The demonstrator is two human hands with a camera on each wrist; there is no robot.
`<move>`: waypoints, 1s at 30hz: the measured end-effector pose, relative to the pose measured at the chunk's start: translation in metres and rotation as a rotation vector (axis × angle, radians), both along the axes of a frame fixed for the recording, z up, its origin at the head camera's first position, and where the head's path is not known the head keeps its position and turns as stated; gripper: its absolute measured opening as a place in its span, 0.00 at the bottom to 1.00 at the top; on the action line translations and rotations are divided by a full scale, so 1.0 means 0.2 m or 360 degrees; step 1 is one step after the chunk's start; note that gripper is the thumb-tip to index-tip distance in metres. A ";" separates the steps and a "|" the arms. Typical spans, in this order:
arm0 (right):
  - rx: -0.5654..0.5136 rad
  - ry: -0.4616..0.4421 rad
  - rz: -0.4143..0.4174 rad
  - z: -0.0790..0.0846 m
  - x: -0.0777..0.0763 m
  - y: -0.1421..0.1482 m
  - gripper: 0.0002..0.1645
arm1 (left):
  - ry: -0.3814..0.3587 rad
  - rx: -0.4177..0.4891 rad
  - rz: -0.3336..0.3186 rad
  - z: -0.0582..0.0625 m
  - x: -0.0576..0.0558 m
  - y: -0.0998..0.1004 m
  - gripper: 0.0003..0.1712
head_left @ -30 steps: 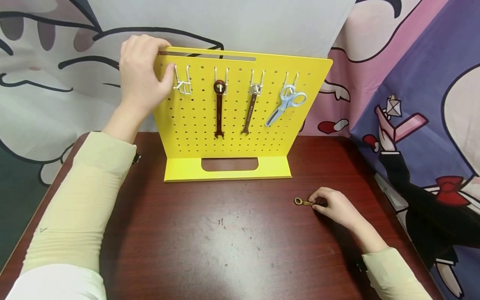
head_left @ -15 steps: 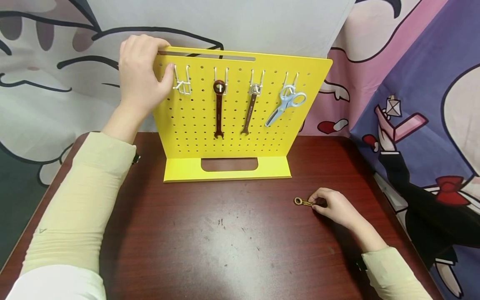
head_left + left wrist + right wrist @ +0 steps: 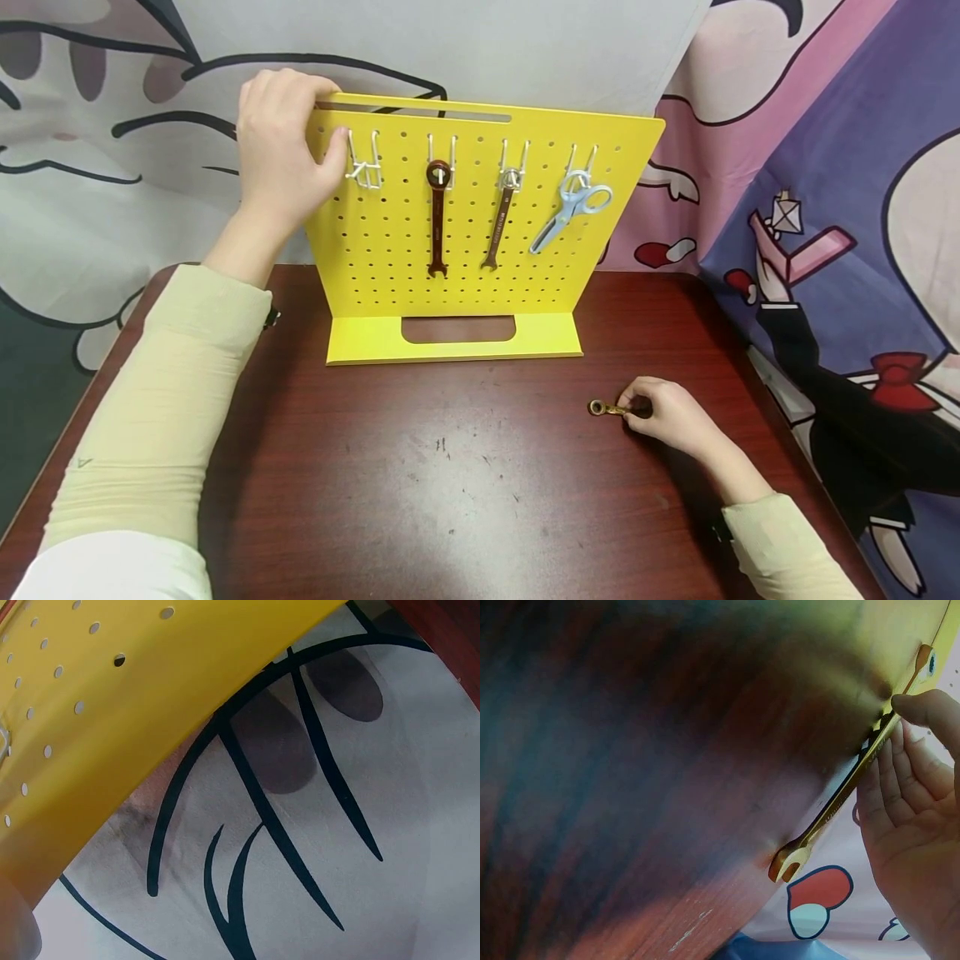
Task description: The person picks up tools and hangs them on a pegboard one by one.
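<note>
At the upper left corner of a yellow pegboard, my left hand grips the edge, fingers over the top and thumb on the front. Only a bit of that hand shows in the left wrist view. My right hand pinches a brass-coloured combination wrench low over the table, to the right of the board. In the right wrist view the thumb and fingers hold the wrench along its shaft, its forked end close to the tabletop. Its ring end points left in the head view.
A bare white hook is at the board's left. Two dark wrenches, one at the centre and another wrench, hang beside light blue scissors. The brown table meets printed cloth behind and at right.
The wrench has tilted slightly in my right hand, its ring end shifting a little toward me. My left hand stays on the board.
</note>
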State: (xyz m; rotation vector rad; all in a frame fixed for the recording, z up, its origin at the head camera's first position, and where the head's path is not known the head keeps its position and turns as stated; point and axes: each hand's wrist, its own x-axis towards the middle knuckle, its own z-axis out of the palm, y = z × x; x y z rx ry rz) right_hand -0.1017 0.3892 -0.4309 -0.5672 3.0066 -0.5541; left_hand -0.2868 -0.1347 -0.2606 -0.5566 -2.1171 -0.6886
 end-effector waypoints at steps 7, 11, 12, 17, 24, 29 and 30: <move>-0.0057 -0.0043 -0.0017 0.00 0.00 0.01 0.14 | 0.0009 -0.0008 -0.0006 0.00 0.00 0.00 0.22; -0.0130 -0.0094 -0.0015 0.00 0.00 0.01 0.14 | 0.0010 -0.0006 -0.0008 0.00 0.00 0.00 0.22; -0.0145 -0.0111 -0.0015 0.00 -0.01 0.01 0.14 | 0.0010 -0.0006 -0.0009 0.00 0.00 0.00 0.22; -0.0201 -0.0205 -0.0023 0.00 -0.02 0.00 0.13 | 0.0009 -0.0010 -0.0006 0.00 0.00 0.00 0.22; -0.0240 -0.0244 0.0012 0.02 -0.06 -0.06 0.11 | -0.0001 0.0001 -0.0004 0.00 -0.01 0.00 0.23; -0.0267 -0.0205 0.0031 0.03 -0.09 -0.13 0.11 | -0.0012 0.0019 -0.0005 0.00 0.00 0.00 0.22; -0.0276 -0.0209 0.0033 0.03 -0.10 -0.14 0.11 | -0.0015 0.0026 -0.0005 0.00 0.00 0.00 0.22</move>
